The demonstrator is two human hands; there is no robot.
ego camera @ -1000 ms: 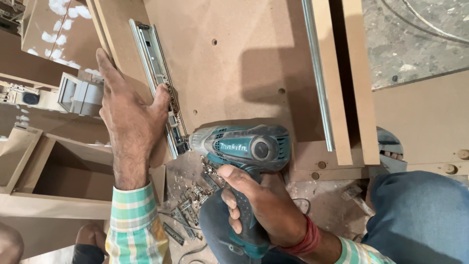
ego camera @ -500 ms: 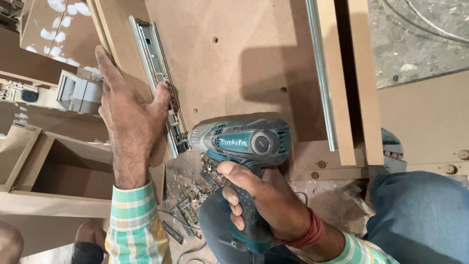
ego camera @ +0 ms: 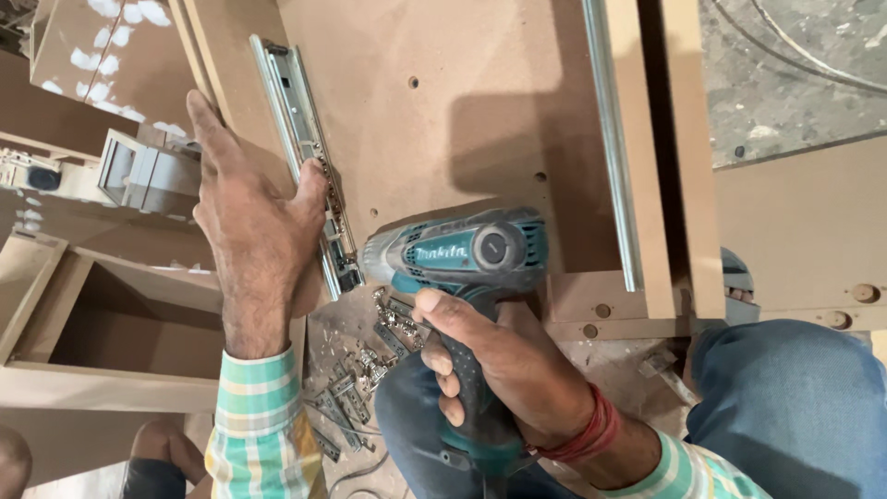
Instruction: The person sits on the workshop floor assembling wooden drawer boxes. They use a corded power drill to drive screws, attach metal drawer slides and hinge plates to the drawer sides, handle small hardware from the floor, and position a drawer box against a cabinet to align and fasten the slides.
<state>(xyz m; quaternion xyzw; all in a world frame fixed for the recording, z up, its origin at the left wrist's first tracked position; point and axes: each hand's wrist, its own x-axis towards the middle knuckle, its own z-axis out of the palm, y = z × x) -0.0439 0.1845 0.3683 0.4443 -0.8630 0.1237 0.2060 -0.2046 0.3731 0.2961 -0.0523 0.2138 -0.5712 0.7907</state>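
Drawer slide lies along the left edge of the brown board, running from far to near, and your left hand presses it flat, fingers spread, thumb on the metal. Your right hand is closed around the teal drill driver, whose nose meets the near end of the slide. If the bit skips off the screw head, it could jump towards your thumb, which sits just beside it. Loose screws and brackets lie near your knee.
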